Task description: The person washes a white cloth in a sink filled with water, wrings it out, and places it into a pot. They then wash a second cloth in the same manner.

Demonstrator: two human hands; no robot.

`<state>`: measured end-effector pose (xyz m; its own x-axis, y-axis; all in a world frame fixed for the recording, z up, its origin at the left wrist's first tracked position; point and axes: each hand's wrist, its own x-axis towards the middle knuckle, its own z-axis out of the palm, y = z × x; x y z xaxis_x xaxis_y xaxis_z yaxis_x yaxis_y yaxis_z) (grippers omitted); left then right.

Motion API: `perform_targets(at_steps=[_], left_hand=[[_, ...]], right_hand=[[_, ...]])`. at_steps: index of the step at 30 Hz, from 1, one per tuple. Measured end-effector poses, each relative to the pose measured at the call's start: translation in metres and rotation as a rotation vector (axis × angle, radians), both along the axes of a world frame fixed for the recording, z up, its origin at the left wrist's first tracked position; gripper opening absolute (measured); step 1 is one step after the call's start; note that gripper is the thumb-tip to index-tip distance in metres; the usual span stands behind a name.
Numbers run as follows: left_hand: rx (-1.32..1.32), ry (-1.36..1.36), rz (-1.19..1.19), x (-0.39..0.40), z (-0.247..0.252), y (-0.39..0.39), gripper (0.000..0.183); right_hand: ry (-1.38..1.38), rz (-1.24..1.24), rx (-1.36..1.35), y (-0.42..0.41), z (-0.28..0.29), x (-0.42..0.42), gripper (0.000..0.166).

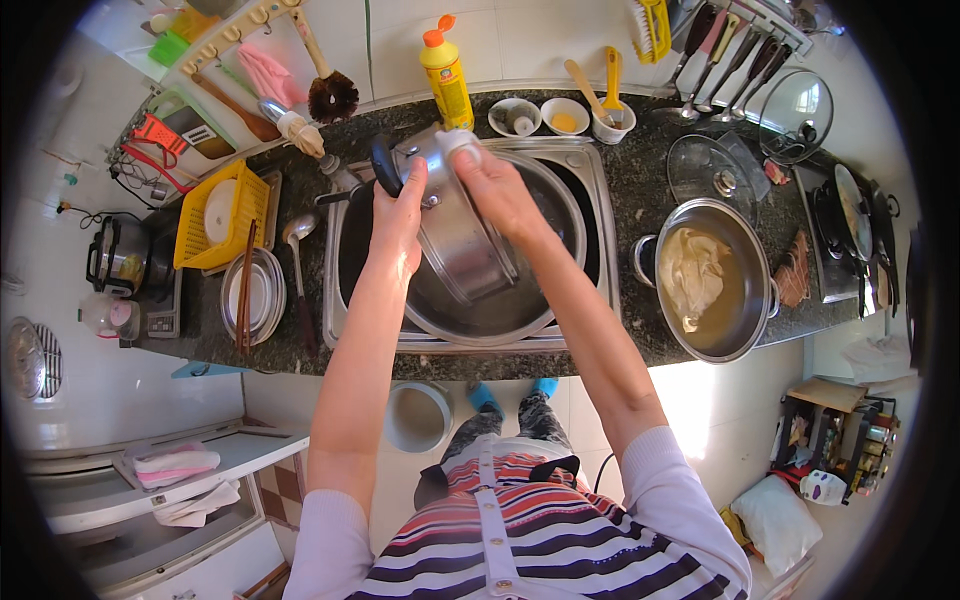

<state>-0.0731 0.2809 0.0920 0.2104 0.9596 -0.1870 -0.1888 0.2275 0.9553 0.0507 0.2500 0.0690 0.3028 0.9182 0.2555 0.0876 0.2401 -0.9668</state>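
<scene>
A stainless steel pot is tilted on its side above a large metal basin standing in the sink. My left hand grips the pot beside its dark handle, thumb on the outer wall. In my right hand is a small white thing, perhaps a sponge or pad, pressed at the pot's upper rim. Behind the pot stands a yellow squeeze bottle with its orange cap flipped up. The faucet is left of the pot.
Right of the sink, a steel pot holds a cloth in cloudy liquid, near a glass lid. Small bowls line the back. At left are stacked metal plates, chopsticks, a ladle and a yellow basket. A bucket stands below.
</scene>
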Motion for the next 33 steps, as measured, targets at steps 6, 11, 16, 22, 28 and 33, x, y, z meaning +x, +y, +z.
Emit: perform_targets(at_steps=[6,11,16,22,28,33], left_hand=[[-0.100,-0.098,0.026,-0.004,-0.007,0.011,0.041],[-0.097,-0.140,0.135,0.004,0.010,0.004,0.038],[0.020,-0.049,0.153,0.002,-0.003,0.013,0.032],[0.049,-0.121,0.145,0.000,-0.018,0.018,0.030],[0.044,-0.042,0.188,0.003,-0.010,0.014,0.030],[0.019,-0.037,0.181,0.006,-0.004,0.009,0.027]], right_hand=[[-1.006,-0.102,0.099,-0.033,0.023,-0.035,0.029],[-0.972,-0.227,0.214,-0.060,0.008,-0.043,0.029],[-0.488,-0.061,0.330,-0.051,0.004,-0.029,0.024],[-0.653,-0.002,0.402,-0.055,0.016,-0.031,0.024],[-0.478,0.008,0.284,-0.070,0.000,-0.026,0.027],[-0.336,-0.110,0.167,-0.060,-0.006,-0.032,0.026]])
